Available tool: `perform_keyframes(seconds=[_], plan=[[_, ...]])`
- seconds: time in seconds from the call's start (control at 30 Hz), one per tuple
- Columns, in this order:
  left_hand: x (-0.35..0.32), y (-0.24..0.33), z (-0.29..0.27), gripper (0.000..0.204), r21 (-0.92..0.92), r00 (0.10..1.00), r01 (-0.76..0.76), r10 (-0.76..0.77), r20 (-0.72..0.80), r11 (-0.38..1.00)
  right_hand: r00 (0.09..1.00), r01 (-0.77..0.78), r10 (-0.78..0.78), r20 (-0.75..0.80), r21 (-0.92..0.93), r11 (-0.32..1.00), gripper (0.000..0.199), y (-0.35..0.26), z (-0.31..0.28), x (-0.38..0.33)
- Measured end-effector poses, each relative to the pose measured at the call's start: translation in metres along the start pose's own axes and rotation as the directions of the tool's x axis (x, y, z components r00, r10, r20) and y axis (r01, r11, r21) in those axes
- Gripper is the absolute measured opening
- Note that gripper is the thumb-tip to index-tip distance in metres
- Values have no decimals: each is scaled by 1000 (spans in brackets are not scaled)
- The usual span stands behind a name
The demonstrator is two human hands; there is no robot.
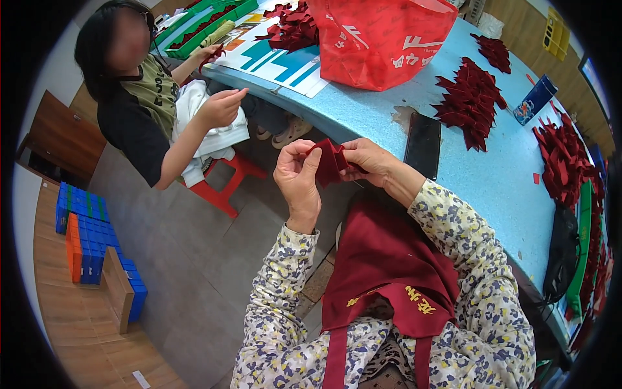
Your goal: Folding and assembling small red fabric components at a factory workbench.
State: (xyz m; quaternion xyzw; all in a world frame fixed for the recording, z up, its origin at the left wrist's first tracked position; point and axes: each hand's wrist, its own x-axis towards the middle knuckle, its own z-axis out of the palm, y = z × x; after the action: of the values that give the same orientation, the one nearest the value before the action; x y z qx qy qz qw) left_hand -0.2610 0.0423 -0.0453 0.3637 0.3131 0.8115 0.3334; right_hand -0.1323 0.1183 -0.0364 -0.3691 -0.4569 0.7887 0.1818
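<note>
A small dark red piece of folded fabric (329, 162) is stretched between my two hands, just off the near edge of the table. My left hand (299, 174) pinches its left side, thumb in front. On its right side, the fingers of my right hand (370, 162) are closed around the cloth; some of the fingertips are hidden. Similar dark red fabric pieces lie in a pile (470, 104) on the table to the right. A black phone (422, 146) rests on the table beside my right hand.
The light blue table (369, 120) bears a red bag (382, 45), a dark blue can (535, 100) and more fabric heaps (562, 155). At the left, a co-worker (146, 97) sits on a red stool (227, 185), handling a red piece. Blue crates (97, 243) stand at far left.
</note>
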Motion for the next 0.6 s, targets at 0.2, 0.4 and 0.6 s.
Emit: perform_keyframes(seconds=[0.2, 0.4, 0.6], plan=[[-1, 2, -1, 14, 46, 998, -43, 41, 41, 998, 999, 26, -25, -33, 32, 999, 10, 1, 3, -1], [-1, 2, -1, 14, 56, 997, -54, 51, 53, 997, 999, 28, -27, -25, 35, 999, 10, 2, 2, -1], [-1, 3, -5, 14, 54, 998, -54, 52, 35, 997, 999, 26, -25, -24, 24, 999, 11, 3, 6, -1]])
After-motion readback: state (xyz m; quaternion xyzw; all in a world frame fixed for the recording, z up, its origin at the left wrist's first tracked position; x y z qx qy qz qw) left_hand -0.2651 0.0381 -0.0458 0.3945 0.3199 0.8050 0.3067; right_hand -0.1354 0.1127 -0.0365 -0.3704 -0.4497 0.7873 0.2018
